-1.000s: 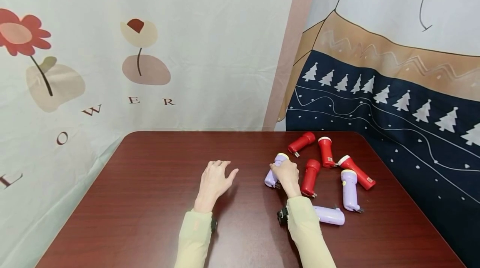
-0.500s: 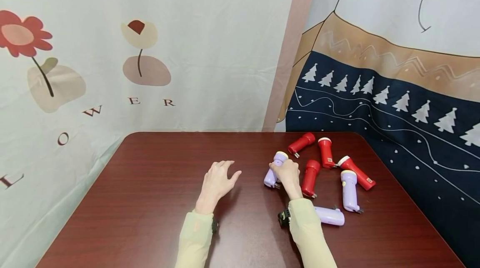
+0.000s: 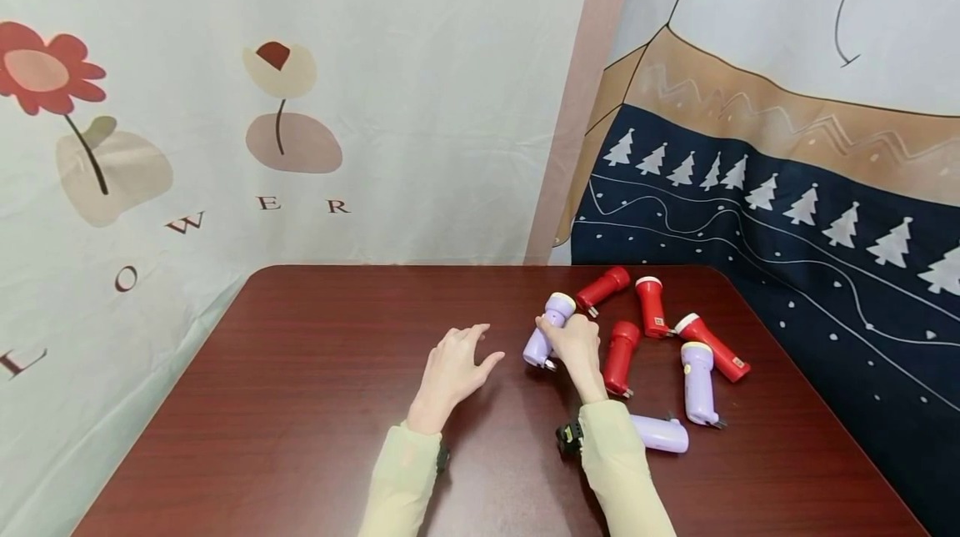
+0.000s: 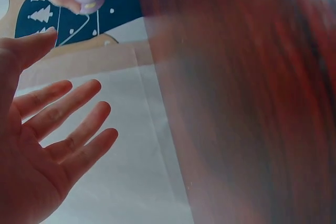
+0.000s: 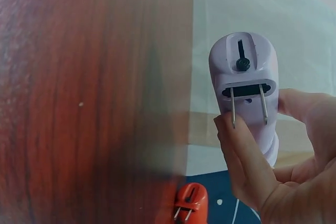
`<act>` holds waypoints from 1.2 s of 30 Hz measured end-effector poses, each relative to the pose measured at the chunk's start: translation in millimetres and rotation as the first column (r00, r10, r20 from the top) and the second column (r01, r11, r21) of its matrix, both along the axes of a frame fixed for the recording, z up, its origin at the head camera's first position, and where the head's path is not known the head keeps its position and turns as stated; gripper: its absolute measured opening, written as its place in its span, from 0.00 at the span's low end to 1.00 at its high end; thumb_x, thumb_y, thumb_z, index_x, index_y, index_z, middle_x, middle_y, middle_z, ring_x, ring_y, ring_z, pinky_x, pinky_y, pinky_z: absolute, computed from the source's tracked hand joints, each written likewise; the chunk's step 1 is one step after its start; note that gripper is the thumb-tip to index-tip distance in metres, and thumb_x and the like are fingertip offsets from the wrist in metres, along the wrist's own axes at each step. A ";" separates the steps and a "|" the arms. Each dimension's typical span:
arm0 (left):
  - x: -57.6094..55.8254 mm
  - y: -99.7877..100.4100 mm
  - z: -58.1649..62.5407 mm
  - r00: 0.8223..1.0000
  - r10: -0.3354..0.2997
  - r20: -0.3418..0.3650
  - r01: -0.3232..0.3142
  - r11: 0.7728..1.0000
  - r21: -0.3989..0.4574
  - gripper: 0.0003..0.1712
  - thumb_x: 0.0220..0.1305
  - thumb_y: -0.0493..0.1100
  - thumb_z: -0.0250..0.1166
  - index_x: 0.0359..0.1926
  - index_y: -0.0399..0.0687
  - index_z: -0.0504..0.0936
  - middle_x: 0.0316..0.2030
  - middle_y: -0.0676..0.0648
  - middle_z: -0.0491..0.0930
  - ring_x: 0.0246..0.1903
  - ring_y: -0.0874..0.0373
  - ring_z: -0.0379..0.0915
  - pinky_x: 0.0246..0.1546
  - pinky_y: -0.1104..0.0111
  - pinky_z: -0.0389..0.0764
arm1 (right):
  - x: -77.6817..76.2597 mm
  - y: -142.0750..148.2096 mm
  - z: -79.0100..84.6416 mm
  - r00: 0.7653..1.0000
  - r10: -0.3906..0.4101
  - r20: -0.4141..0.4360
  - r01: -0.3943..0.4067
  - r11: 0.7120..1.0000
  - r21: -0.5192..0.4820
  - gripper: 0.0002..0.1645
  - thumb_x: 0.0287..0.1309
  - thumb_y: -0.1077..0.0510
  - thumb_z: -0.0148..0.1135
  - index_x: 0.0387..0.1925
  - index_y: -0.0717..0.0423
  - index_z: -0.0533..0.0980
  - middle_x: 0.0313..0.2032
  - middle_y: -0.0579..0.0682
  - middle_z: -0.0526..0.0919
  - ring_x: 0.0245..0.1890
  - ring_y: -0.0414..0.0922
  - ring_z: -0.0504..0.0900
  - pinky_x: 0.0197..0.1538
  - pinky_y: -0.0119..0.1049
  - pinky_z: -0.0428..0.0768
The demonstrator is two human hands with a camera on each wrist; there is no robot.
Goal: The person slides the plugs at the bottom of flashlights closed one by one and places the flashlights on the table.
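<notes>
- Our left hand (image 3: 452,366), at lower centre, is empty with fingers spread; it has come rightward over the last half second, narrowing its gap to the lilac flashlight (image 3: 537,345);
- Our right hand (image 3: 579,347), right of centre, grips that flashlight round its body, metal prongs (image 5: 233,108) standing out; it has shifted slightly up and left in the frame, so we judge it raised off the table (image 3: 300,404) and between our hands;
- Toward lower right, a second lilac flashlight (image 3: 662,434) lies partly behind our right sleeve (image 3: 618,454); a third lilac flashlight (image 3: 700,387) lies just above it;
- Beyond, four red flashlights (image 3: 621,358) lie at right, unmoved;
- Farthest, pale fabric (image 3: 442,103) fills upper left; blue fabric (image 3: 637,237) hangs at right.
</notes>
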State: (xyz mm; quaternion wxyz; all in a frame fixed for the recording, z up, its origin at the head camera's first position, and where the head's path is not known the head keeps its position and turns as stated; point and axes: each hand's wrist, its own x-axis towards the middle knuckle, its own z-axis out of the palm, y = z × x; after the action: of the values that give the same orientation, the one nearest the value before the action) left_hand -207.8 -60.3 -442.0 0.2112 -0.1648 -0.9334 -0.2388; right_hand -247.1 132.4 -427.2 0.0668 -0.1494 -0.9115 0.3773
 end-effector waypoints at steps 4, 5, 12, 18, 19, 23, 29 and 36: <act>0.2 7.3 -1.1 0.999 -0.038 -0.020 0.038 0.999 -0.005 0.29 0.54 0.56 0.68 0.53 0.45 0.79 0.40 0.48 0.86 0.40 0.50 0.80 0.33 0.58 0.80 | 2.6 -2.4 4.9 1.000 0.006 -0.016 -0.007 1.000 -0.030 0.28 0.51 0.40 0.64 0.27 0.64 0.77 0.25 0.61 0.84 0.23 0.52 0.83 0.25 0.37 0.80; 0.0 9.2 -1.5 0.999 -0.047 -0.025 0.047 0.999 -0.004 0.30 0.53 0.57 0.68 0.53 0.45 0.79 0.39 0.48 0.86 0.39 0.50 0.80 0.33 0.58 0.80 | 3.3 -3.0 6.2 1.000 0.009 -0.019 -0.010 0.999 -0.043 0.28 0.51 0.39 0.64 0.26 0.64 0.77 0.24 0.60 0.84 0.22 0.50 0.83 0.24 0.36 0.80; -0.2 22.1 -3.8 0.995 -0.094 -0.033 0.093 0.995 -0.020 0.32 0.50 0.58 0.71 0.53 0.46 0.79 0.39 0.50 0.86 0.38 0.53 0.80 0.34 0.61 0.81 | 8.0 -7.2 15.5 0.998 0.033 -0.045 -0.036 0.997 -0.070 0.28 0.51 0.39 0.64 0.18 0.60 0.75 0.18 0.56 0.82 0.15 0.44 0.80 0.22 0.32 0.77; 3.1 29.1 -1.4 0.994 -0.102 -0.029 0.100 0.994 -0.046 0.36 0.49 0.59 0.71 0.55 0.45 0.78 0.42 0.50 0.85 0.38 0.53 0.80 0.33 0.62 0.81 | 11.6 -10.1 19.1 0.996 0.055 -0.070 -0.060 0.995 -0.075 0.28 0.51 0.39 0.64 0.16 0.60 0.74 0.15 0.54 0.81 0.15 0.45 0.80 0.20 0.31 0.75; 3.6 29.7 -0.8 0.994 -0.103 -0.028 0.102 0.994 -0.047 0.36 0.48 0.59 0.72 0.55 0.45 0.77 0.42 0.50 0.85 0.38 0.53 0.80 0.33 0.62 0.81 | 12.1 -10.5 19.4 0.996 0.056 -0.076 -0.061 0.996 -0.072 0.29 0.51 0.39 0.64 0.15 0.60 0.74 0.15 0.54 0.81 0.15 0.45 0.80 0.20 0.31 0.74; 5.1 30.9 1.5 0.994 -0.103 -0.033 0.101 0.993 -0.065 0.38 0.47 0.60 0.72 0.56 0.44 0.77 0.43 0.48 0.85 0.37 0.53 0.80 0.33 0.62 0.80 | 14.9 -12.5 21.1 0.994 0.060 -0.091 -0.066 0.996 -0.066 0.28 0.52 0.39 0.64 0.16 0.60 0.74 0.15 0.54 0.80 0.15 0.44 0.78 0.19 0.31 0.71; 4.9 32.4 3.2 0.992 -0.105 -0.065 0.100 0.992 -0.073 0.39 0.45 0.60 0.73 0.56 0.44 0.77 0.42 0.48 0.85 0.35 0.54 0.79 0.32 0.63 0.80 | 17.5 -14.6 23.7 0.992 0.066 -0.111 -0.075 0.994 -0.079 0.27 0.52 0.40 0.65 0.20 0.62 0.77 0.17 0.55 0.82 0.16 0.44 0.78 0.19 0.31 0.71; 3.2 33.1 2.6 0.989 -0.107 -0.099 0.100 0.992 -0.072 0.37 0.44 0.59 0.73 0.54 0.46 0.78 0.36 0.49 0.85 0.31 0.55 0.78 0.29 0.64 0.79 | 18.8 -15.9 27.0 0.992 0.062 -0.114 -0.071 0.994 -0.081 0.28 0.52 0.40 0.65 0.15 0.60 0.74 0.15 0.54 0.80 0.16 0.45 0.78 0.18 0.31 0.69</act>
State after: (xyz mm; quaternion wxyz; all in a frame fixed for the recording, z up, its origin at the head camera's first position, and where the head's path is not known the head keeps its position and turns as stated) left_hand -204.6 -27.3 -439.4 0.2405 -0.2320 -0.9190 -0.2094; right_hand -228.3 116.5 -400.1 0.0985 -0.1004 -0.8940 0.4254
